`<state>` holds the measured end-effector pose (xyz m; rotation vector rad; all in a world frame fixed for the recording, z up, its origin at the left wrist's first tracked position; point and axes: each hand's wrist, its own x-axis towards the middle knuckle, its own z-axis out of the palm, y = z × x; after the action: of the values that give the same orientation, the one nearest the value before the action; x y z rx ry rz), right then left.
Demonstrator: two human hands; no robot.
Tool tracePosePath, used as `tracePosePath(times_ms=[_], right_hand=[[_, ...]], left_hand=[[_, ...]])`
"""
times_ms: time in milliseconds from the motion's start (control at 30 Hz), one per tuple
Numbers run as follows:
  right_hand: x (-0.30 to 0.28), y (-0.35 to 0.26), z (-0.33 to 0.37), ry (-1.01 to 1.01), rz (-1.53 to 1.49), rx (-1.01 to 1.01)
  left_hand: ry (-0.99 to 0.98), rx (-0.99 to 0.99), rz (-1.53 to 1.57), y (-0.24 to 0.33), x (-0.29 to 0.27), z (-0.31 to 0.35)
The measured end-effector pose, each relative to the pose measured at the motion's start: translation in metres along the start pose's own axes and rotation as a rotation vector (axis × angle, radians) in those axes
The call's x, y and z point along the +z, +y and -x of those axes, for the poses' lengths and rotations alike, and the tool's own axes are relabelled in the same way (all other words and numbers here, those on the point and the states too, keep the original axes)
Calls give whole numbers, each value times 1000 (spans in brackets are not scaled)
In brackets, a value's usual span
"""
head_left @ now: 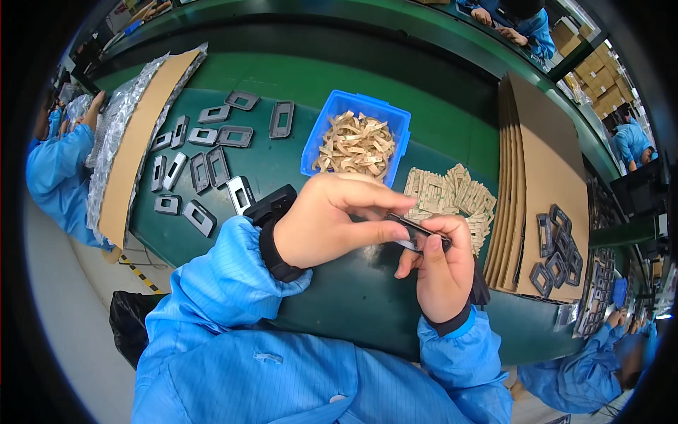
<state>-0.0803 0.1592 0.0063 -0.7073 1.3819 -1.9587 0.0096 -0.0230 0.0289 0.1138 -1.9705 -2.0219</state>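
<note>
My left hand (332, 219) and my right hand (441, 265) meet over the green table (353, 297), both gripping one small dark frame part (417, 234) seen edge-on between the fingertips. My left thumb and forefinger pinch its near end; my right fingers wrap its far end. A tan strip seems pressed against it, but I cannot tell for sure. Just beyond the hands lies a loose pile of tan cardboard pieces (452, 194), and behind that stands a blue bin (357, 134) full of the same pieces.
Several grey rectangular frames (205, 166) lie spread at the left, beside a cardboard sheet (141, 141) with plastic wrap. At the right, stacked cardboard sheets (544, 177) carry more dark frames (558, 251). People in blue coats work at the left, the top and the right.
</note>
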Motion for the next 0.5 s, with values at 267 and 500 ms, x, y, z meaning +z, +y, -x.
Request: tracePosePath(times_ms=[267, 500], right_hand=[[-1, 3, 1, -97, 32, -155], [0, 5, 2, -100, 37, -183]], left_hand=[[-77, 190, -139, -9, 1, -1], [-36, 653, -680, -8, -1, -2]])
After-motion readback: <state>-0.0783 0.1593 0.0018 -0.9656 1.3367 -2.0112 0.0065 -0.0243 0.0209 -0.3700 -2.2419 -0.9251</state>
